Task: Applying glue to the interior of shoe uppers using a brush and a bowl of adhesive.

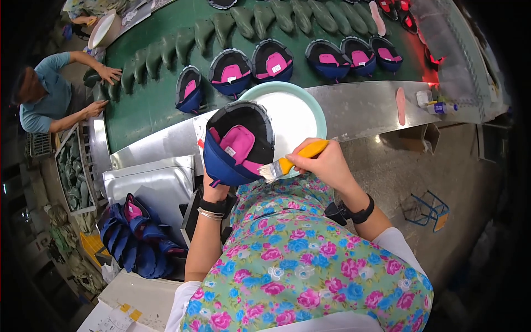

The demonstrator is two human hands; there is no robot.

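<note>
A navy shoe upper [229,166] with a black inside, a pink tongue and a grey-white coated edge is held up in front of me. My left hand [214,191] grips it from below, with the fingers mostly hidden behind it. Between the fingers of my right hand [327,165] is a flat paintbrush [301,156] with a yellow handle. Its white-smeared bristles are at the lower right rim of the upper. Behind both lies a round pale green basin [319,113] of white liquid, partly covered by the upper.
Several more navy uppers [230,74] stand on the green conveyor belt [149,113], before a row of dark green shoe lasts [243,22]. Stacked uppers [138,243] lie at my left. A co-worker [52,91] reaches onto the belt. A pink insole [400,106] rests on the metal ledge.
</note>
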